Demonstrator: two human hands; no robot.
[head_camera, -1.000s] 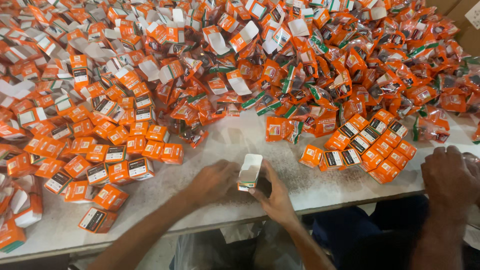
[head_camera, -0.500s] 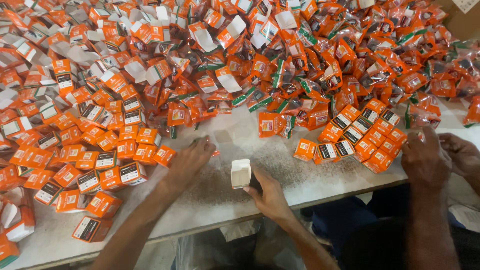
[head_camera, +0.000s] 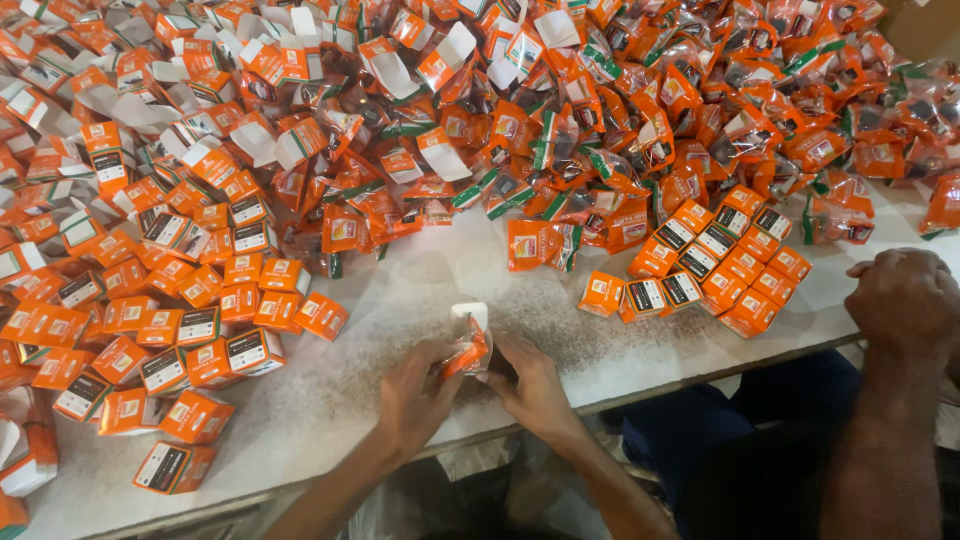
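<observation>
My left hand (head_camera: 418, 395) pinches an orange plastic packet (head_camera: 466, 357) and holds it against the mouth of a small carton. My right hand (head_camera: 530, 382) grips that small orange carton, whose white open flap (head_camera: 470, 316) stands up above both hands. Both hands meet near the front edge of the white table (head_camera: 430, 280). One loose orange packet (head_camera: 537, 244) lies alone a little beyond them. A huge heap of the same packets (head_camera: 640, 130) and open-flapped cartons (head_camera: 250, 110) covers the back of the table.
Closed orange cartons lie in rows at the left (head_camera: 190, 330) and in a smaller block at the right (head_camera: 715, 265). Another person's hand (head_camera: 905, 300) and forearm rest at the table's right edge. The table's front edge runs just below my hands.
My left hand went out to the pile, took an orange packet and came back to the carton. The carton stayed in my right hand. The other person's hand shifted at the right edge.
</observation>
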